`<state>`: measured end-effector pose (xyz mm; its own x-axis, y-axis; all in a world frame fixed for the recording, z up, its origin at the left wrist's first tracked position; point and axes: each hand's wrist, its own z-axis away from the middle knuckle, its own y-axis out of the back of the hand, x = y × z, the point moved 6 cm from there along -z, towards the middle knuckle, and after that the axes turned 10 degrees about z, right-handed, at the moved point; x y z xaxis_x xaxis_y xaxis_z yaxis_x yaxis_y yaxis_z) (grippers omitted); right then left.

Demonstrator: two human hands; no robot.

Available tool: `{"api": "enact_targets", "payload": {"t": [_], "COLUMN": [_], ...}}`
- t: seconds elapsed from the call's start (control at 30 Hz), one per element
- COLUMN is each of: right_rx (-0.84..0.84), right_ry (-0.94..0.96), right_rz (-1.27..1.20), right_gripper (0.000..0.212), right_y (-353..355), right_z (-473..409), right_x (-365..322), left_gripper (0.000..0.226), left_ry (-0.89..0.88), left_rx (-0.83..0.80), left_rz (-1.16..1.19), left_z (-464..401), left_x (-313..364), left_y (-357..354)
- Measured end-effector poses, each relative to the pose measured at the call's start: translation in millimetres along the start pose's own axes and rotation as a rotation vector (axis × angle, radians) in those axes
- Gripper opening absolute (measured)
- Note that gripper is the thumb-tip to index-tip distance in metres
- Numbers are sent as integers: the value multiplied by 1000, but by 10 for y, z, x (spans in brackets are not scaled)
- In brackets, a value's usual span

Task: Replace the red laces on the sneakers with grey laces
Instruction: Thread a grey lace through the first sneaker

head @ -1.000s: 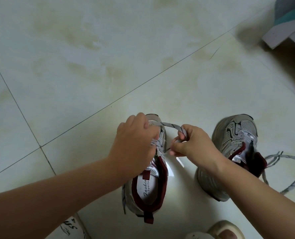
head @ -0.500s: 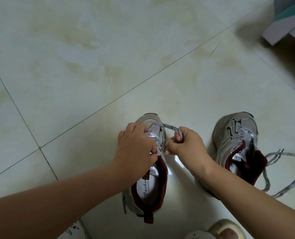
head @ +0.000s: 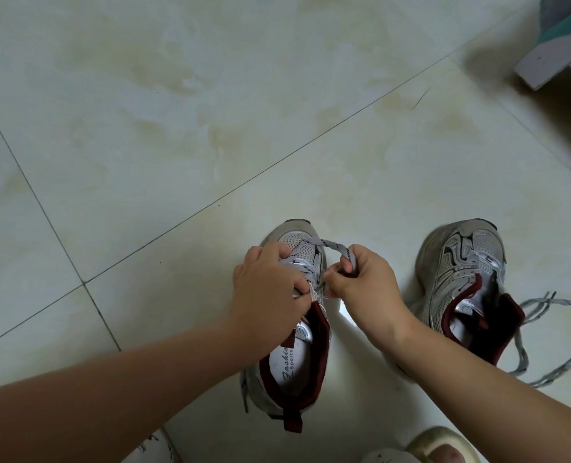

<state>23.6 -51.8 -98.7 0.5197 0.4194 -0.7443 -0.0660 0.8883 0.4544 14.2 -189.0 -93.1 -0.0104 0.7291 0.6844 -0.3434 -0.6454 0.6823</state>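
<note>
Two grey-and-white sneakers with dark red lining stand on the tiled floor. On the left sneaker point(head: 294, 369) a grey lace point(head: 330, 244) loops across the toe end. My left hand point(head: 267, 292) grips the lace and the eyelet area of that shoe. My right hand point(head: 364, 285) pinches the other end of the loop, just right of the shoe. The right sneaker point(head: 464, 272) stands apart with no lace in its eyelets. A second grey lace point(head: 544, 332) lies loose on the floor beside it. No red lace is in view.
A pale slipper with a toe in it point(head: 444, 449) shows at the bottom edge. Something white with black print point(head: 150, 446) sits at the bottom left. A white-and-teal piece of furniture point(head: 558, 45) fills the top right corner. Pale tiles stretch ahead.
Both hands have shifted slightly lower on the left sneaker. The lace loop between them now arches wider over the toe.
</note>
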Motion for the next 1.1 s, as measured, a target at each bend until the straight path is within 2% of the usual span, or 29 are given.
{"api": "enact_targets", "payload": {"t": [0.2, 0.4, 0.53, 0.6, 0.7, 0.77, 0.8, 0.83, 0.9, 0.97, 1.03, 1.1], "right_rx": [-27, -157, -296, -258, -213, -201, -193, -187, -177, -157, -144, -154], "right_ry": [30, -110, -164, -159, -140, -123, -117, -115, -111, -99, -85, -69], "right_rz": [51, -139, -176, -161, -101, -96, -96, -91, -71, -59, -37, -13], "right_gripper": [38, 21, 40, 41, 45, 46, 45, 43, 37, 35, 35, 37], "right_y": [-93, -139, -239, -214, -195, -208, -211, -213, -213, -205, -194, -188], "right_z": [102, 102, 209, 222, 223, 233, 237, 237, 244, 255, 265, 276], "right_x": [38, 74, 109, 133, 150, 148, 146, 151, 151, 139, 110, 66], "left_gripper": [6, 4, 5, 6, 25, 29, 24, 17, 5, 22, 15, 21], "left_ry": [-1, -19, -29, 2, -19, -6, 23, 42, -25, 56, 83, 211], "left_rx": [-7, -16, -86, -135, -120, -121, -143, -218, -500, -425, -349, -175], "left_rz": [9, 38, 89, 147, 227, 427, 622, 877, 1397, 1624, 1451, 1071], "left_z": [-3, -17, -77, -99, -71, -20, -6, 22, 115, 108, 54, 50], "left_x": [-4, -4, 22, 50, 179, 286, 291, 294, 400, 323, 219, 4], "left_y": [-8, -23, 47, 171, 603, 970, 1113, 1217, 1397, 1636, 1564, 1388]}}
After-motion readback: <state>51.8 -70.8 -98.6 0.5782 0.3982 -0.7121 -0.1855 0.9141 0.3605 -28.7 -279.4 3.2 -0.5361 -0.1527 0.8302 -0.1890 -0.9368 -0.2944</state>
